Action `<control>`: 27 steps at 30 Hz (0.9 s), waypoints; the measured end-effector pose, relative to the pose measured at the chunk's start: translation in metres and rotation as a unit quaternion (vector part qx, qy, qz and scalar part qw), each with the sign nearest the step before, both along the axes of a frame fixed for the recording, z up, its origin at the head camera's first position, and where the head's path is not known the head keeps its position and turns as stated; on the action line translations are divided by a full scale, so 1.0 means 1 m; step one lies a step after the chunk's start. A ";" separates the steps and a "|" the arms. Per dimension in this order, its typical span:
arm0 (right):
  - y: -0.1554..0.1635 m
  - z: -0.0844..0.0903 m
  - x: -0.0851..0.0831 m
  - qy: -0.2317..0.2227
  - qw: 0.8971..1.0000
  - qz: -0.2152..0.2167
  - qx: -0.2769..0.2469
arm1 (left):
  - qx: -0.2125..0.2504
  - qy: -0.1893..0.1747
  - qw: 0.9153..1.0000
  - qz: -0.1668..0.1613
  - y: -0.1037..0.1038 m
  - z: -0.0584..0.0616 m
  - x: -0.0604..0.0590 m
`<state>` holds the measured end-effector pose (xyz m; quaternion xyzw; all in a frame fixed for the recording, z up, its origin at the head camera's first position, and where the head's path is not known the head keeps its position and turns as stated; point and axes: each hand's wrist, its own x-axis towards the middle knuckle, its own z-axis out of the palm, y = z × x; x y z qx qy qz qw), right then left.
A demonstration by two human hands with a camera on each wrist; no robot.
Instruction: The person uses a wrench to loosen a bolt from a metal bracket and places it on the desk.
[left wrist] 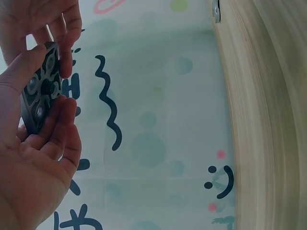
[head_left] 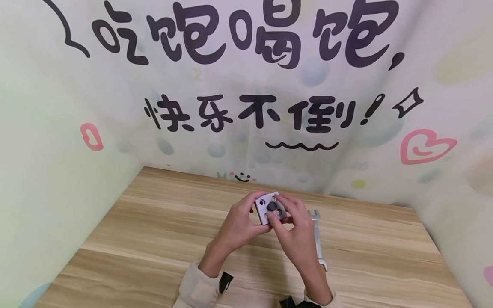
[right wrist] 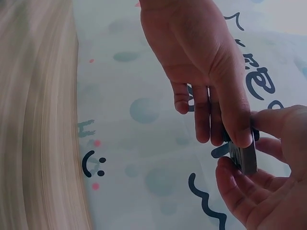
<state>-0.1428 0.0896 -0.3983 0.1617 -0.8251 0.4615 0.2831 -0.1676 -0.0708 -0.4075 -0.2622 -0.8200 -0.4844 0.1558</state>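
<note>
A square metal plate (head_left: 262,210) with round holes is held up above the table, a dark bolt head (head_left: 271,206) at the middle of its face. My left hand (head_left: 242,220) grips the plate by its left side, finger and thumb at opposite edges. From the right, my right hand (head_left: 298,226) holds the plate too, its thumb on the face just below the bolt head. Seen by the left wrist camera, the plate's other face (left wrist: 42,93) has recessed rings. An open-ended spanner (head_left: 317,239) lies right beside my right hand, partly covered by it.
The wood-grain table (head_left: 154,222) ends at a printed cloth backdrop (head_left: 215,162) behind and pale cloth walls at both sides. Black straps (head_left: 226,282) show at my sleeve cuffs (head_left: 198,286).
</note>
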 end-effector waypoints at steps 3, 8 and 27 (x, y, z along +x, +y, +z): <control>-0.001 0.000 0.000 -0.010 1.000 -0.003 -0.009 | 0.002 0.002 1.000 -0.003 0.000 0.000 0.000; -0.002 0.001 0.000 -0.003 1.000 -0.013 -0.017 | 0.002 -0.004 1.000 -0.007 0.001 -0.001 0.001; 0.001 -0.001 -0.002 0.022 1.000 -0.008 0.003 | -0.008 -0.006 1.000 0.003 0.001 -0.001 0.001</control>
